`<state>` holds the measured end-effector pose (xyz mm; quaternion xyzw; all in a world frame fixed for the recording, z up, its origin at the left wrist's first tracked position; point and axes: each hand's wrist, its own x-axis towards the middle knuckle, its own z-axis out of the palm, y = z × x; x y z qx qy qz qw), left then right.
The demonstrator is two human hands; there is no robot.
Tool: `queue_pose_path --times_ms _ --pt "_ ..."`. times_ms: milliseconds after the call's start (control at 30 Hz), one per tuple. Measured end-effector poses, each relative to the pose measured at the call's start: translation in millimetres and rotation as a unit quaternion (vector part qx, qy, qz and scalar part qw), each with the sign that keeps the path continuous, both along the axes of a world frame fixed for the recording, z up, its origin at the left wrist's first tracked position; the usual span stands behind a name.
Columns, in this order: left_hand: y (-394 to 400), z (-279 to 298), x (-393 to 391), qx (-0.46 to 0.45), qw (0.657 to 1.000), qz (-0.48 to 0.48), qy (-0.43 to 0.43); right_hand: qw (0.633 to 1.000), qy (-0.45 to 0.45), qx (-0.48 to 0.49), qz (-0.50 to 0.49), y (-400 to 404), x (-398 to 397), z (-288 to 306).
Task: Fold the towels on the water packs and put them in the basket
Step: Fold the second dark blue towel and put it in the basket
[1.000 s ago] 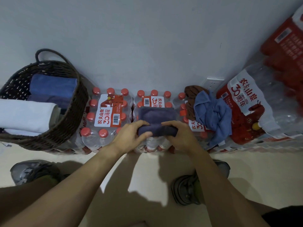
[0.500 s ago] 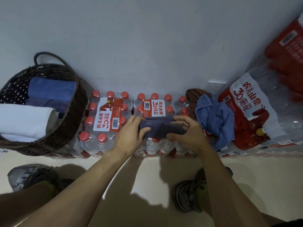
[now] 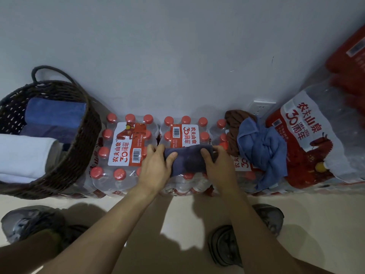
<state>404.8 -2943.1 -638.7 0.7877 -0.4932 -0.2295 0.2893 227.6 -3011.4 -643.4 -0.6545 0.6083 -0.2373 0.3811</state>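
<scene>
Now, head view
Left hand: left hand [image 3: 156, 169] grips the left end of the navy towel [image 3: 188, 160], thumb on top, fingers curled over the far edge
Right hand: right hand [image 3: 219, 167] grips the right end the same way, thumb on top
Navy towel: folded into a thick band, lying across the middle water pack [image 3: 185, 133], over its near bottles
Basket: basket [image 3: 79, 147] at the left, against the wall, holding a blue towel [image 3: 55, 113], a darker one beneath it, and a white towel [image 3: 23, 153] nearest
Loose towels: light blue towel [image 3: 262, 149] crumpled on the packs to the right of the hands, a brown towel [image 3: 235, 123] behind and partly under it
Other packs: left pack [image 3: 126, 143] just beside the basket; big red-labelled pack [image 3: 308, 139] at far right
Floor: two shoes [image 3: 245, 234] below the arms
</scene>
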Motion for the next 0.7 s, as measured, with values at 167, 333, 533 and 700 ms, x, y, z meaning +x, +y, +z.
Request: queue_pose_path --times_ms 167,333,533,700 --pt "-6.9 -3.5 -6.3 0.015 1.000 0.024 -0.011 0.999 0.014 -0.023 -0.047 -2.9 6.8 -8.8" --pt "-11.1 -2.9 -2.7 0.057 0.996 0.019 -0.060 0.998 0.030 0.005 -0.061 -7.7 10.1 -10.6" --pt "-12.0 2.3 1.4 0.133 0.990 0.030 -0.024 0.997 0.024 0.027 -0.070 -9.2 10.4 -7.8" --pt "-13.2 14.2 -2.3 0.111 0.955 0.133 0.240 0.997 0.032 0.024 -0.065 -6.2 8.9 -3.2"
